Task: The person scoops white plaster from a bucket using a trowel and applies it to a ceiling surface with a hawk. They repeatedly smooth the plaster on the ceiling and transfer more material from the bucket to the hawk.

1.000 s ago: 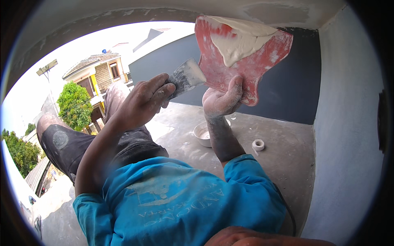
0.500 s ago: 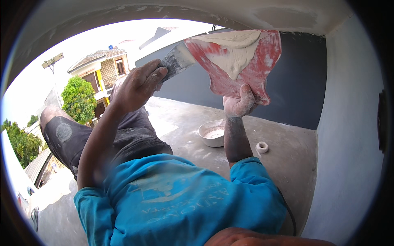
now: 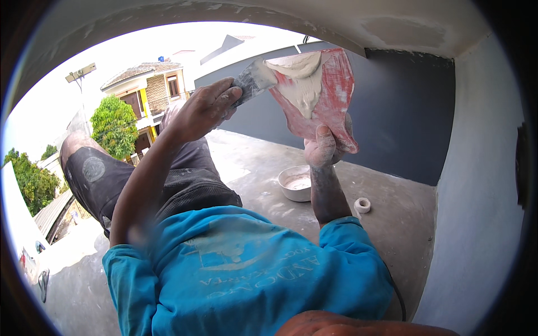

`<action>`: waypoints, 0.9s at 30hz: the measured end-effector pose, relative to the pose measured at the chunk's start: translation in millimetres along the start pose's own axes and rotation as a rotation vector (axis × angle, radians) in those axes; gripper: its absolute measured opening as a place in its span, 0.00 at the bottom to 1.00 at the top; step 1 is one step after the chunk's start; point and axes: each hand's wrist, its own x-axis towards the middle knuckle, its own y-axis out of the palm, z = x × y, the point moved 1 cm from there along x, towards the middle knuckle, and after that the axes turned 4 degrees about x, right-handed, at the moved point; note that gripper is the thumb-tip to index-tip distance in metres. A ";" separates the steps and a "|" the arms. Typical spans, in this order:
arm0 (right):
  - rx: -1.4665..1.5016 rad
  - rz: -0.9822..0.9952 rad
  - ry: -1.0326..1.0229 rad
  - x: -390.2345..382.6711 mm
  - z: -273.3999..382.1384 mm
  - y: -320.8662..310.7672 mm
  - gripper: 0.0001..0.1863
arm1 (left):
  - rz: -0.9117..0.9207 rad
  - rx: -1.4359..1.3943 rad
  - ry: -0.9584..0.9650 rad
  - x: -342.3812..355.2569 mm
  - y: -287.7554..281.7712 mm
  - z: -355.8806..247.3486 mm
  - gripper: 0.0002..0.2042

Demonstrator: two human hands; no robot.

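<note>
While the person's left hand [image 3: 207, 109] is closed around a flat, dark grey, white-smeared scraper [image 3: 253, 83], the right hand [image 3: 322, 148] grasps the narrow lower end of a flared red sheet [image 3: 339, 84] streaked with white, thumb on its near face. Both tools are held up in front of the body, the sheet to the right of the scraper. A thick layer of cream-coloured putty [image 3: 297, 92] covers the sheet's upper left part, and the scraper's tip meets the left edge there. Below the right hand, on the grey floor [image 3: 392, 196], sit a round, whitish bowl [image 3: 300, 194] and, to its right, a small, white, ring-shaped roll [image 3: 358, 210]. The person wears a bright blue T-shirt [image 3: 235, 269] and dark shorts [image 3: 196, 190]. Beyond the hands stands a dark grey wall [image 3: 403, 106]; at left, a leafy green tree [image 3: 114, 127] rises near a two-storey house [image 3: 159, 89].
</note>
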 end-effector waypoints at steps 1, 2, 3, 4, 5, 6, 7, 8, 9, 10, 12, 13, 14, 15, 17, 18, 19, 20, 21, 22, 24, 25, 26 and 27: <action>0.019 0.051 -0.030 3.5 2.5 2.1 0.21 | -0.008 -0.001 -0.015 -0.7 -0.4 1.3 0.22; -0.004 0.089 -0.067 8.7 5.5 6.9 0.20 | -0.019 0.003 -0.032 -1.8 -1.7 3.2 0.23; -0.026 0.124 -0.105 13.4 8.7 11.4 0.19 | -0.029 0.008 -0.049 -2.7 -2.9 4.5 0.24; -0.096 0.149 -0.150 19.5 13.0 17.8 0.19 | -0.021 0.014 -0.021 -3.2 -4.6 3.9 0.24; -0.171 0.176 -0.194 24.7 17.2 22.2 0.18 | -0.010 0.015 0.009 -3.6 -6.5 2.2 0.25; -0.187 0.215 -0.241 29.3 19.1 24.8 0.19 | 0.000 0.017 0.038 -4.1 -8.5 0.9 0.25; -0.203 0.254 -0.288 33.9 19.5 26.9 0.19 | 0.020 0.023 0.036 -4.9 -10.5 1.0 0.25; -0.220 0.293 -0.336 37.1 18.9 27.7 0.19 | 0.042 0.027 0.036 -5.4 -12.6 1.3 0.25; -0.283 0.335 -0.368 39.2 17.0 27.4 0.20 | 0.063 0.032 0.035 -6.2 -14.4 1.2 0.25; -0.345 0.377 -0.399 41.3 14.9 26.4 0.22 | 0.060 0.051 0.035 -7.6 -16.1 0.5 0.25; -0.434 0.434 -0.421 43.3 10.6 25.7 0.27 | 0.053 0.089 0.033 -11.5 -18.2 -1.5 0.25; -0.460 0.449 -0.412 43.0 7.6 25.5 0.28 | 0.023 0.070 0.006 -13.6 -17.8 -2.6 0.24; -0.485 0.463 -0.404 42.2 4.1 25.3 0.30 | -0.009 0.052 -0.022 -16.2 -17.1 -4.0 0.24; -0.510 0.494 -0.395 40.9 0.0 23.9 0.30 | -0.040 0.034 -0.051 -17.8 -17.0 -4.4 0.24; -0.561 0.558 -0.378 37.5 -8.6 18.1 0.31 | -0.048 0.119 0.068 -16.2 -22.1 3.5 0.23; -0.553 0.574 -0.328 36.8 -12.6 14.1 0.30 | -0.051 0.160 0.128 -15.8 -24.3 6.1 0.22; -0.544 0.590 -0.278 35.9 -16.4 9.5 0.29 | -0.048 0.093 0.084 -16.5 -25.0 6.6 0.21; -0.538 0.605 -0.228 33.3 -20.3 6.0 0.28 | -0.042 0.025 0.041 -16.3 -24.9 7.4 0.21; -0.413 0.457 -0.116 28.5 -24.5 3.3 0.25 | -0.036 -0.043 -0.001 -16.1 -24.6 8.2 0.20; -0.289 0.308 -0.006 22.3 -28.7 1.8 0.23 | -0.044 -0.018 -0.016 -16.1 -22.9 11.7 0.20; -0.098 0.060 0.109 19.0 -29.6 3.9 0.22 | -0.069 0.036 -0.045 -16.9 -15.9 23.0 0.18; -0.036 -0.039 0.117 19.7 -26.2 6.2 0.22 | -0.073 0.060 -0.061 -17.0 -11.2 26.6 0.18; 0.028 -0.140 0.127 19.4 -24.2 9.3 0.22 | -0.078 0.086 -0.080 -17.4 -6.1 29.9 0.18; 0.086 -0.191 0.136 18.6 -23.3 12.8 0.23 | -0.082 0.112 -0.099 -17.5 -1.8 31.9 0.18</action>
